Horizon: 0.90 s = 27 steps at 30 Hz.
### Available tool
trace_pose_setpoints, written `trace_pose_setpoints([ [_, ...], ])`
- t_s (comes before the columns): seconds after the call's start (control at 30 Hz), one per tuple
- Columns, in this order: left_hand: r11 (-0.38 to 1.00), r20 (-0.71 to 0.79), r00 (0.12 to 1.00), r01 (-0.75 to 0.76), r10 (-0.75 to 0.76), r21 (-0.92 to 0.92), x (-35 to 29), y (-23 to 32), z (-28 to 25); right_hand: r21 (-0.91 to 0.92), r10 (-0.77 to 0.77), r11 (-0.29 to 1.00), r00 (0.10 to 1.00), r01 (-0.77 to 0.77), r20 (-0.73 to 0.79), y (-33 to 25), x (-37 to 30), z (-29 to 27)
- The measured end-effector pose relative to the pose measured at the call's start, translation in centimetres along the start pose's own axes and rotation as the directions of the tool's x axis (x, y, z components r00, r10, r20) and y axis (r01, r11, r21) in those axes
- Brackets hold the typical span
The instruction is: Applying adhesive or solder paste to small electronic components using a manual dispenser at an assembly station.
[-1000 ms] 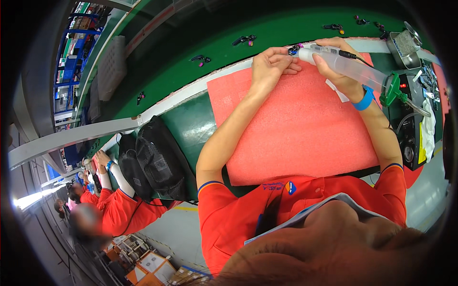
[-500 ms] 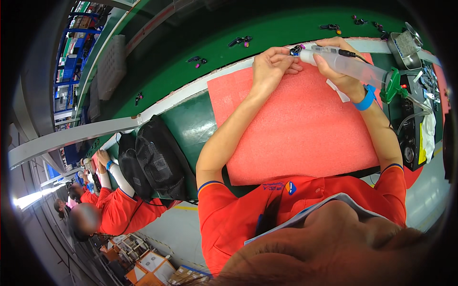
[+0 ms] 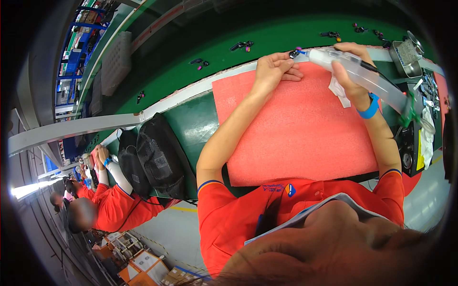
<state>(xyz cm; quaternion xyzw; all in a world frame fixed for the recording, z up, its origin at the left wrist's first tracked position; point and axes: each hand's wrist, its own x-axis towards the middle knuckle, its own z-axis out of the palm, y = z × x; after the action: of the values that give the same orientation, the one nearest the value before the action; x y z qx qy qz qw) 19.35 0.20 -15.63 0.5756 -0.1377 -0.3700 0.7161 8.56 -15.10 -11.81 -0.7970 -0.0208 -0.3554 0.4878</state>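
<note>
My left hand (image 3: 270,75) is closed at the fingertips on a small dark part (image 3: 294,54) with a purple bit, over the far edge of the work table. My right hand (image 3: 353,86) grips a dispensing syringe (image 3: 384,86) with a translucent white barrel and a green cap. Its narrow blue tip points left, close beside the small part; whether they touch I cannot make out. Together with the barrel, the same hand seems to have a clear, pale handheld piece with a black cable. A pink foam mat (image 3: 296,128) lies below both hands.
Several similar dark parts, among them one (image 3: 242,45), lie on the green belt (image 3: 176,52) beyond a white rail. A metal container (image 3: 405,59) and a black control box (image 3: 411,150) stand at right, a black mesh bag (image 3: 160,157) at left. A co-worker (image 3: 114,205) sits further left.
My right hand has shifted slightly right, and the syringe's capped end has swung down and right. The blue tip now shows between syringe and part. My left hand stays nearly in place.
</note>
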Motion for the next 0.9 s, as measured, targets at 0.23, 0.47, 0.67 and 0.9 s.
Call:
trace_pose_setpoints([
  [0.23,0.995,0.309,0.947,-0.064,0.085,-0.078,0.6,0.6,-1.0,0.188,-0.186,0.955,0.958,0.228,-0.217,-1.2,0.8,-0.6],
  [0.47,0.992,0.142,0.984,-0.115,0.106,0.051,0.7,-0.4,-0.4,-0.183,-0.153,0.97,0.986,0.162,0.064,-1.2,0.0,-0.5],
  [0.67,0.987,0.095,0.988,-0.128,0.119,0.096,0.9,-0.7,-0.5,-0.202,-0.166,0.963,0.983,0.179,0.082,-0.2,0.2,0.3],
  [0.9,0.983,0.09,0.987,-0.143,0.133,0.114,0.8,-0.8,-0.4,-0.251,-0.099,0.959,0.986,0.13,0.132,0.5,0.1,0.6],
])
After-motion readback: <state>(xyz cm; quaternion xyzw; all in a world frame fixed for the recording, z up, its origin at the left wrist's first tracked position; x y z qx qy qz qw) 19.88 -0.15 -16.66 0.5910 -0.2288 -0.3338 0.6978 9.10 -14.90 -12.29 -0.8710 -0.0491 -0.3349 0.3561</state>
